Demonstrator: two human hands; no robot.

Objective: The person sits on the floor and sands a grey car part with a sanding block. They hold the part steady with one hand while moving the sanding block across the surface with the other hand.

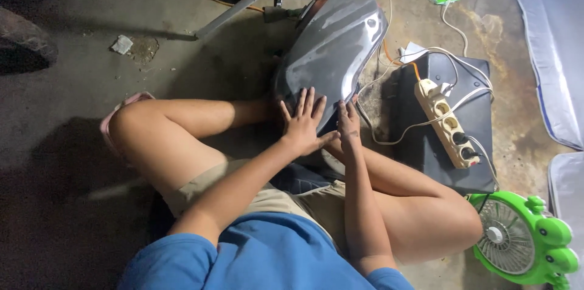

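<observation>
Concrete floor (182, 77), stained, dim light. Person seated cross-legged on it, blue shirt, tan shorts.

Grey curved panel (331, 47), glossy and scuffed, lies on the floor just ahead of the knees, its near end under both hands.

Black case (426, 144) to the right, carrying a cream power strip (447, 121) with white cords. Green fan (523, 241) at lower right.

Left hand (302, 121): grip spread, palm and fingers flat on the panel's near end.

Right hand (348, 123): fingers together, tips pressed at the panel's edge; holds nothing.

Judgement: doing this well calls for even, flat pressure, so the panel stays steady, with fingertips feeling along the edge.
</observation>
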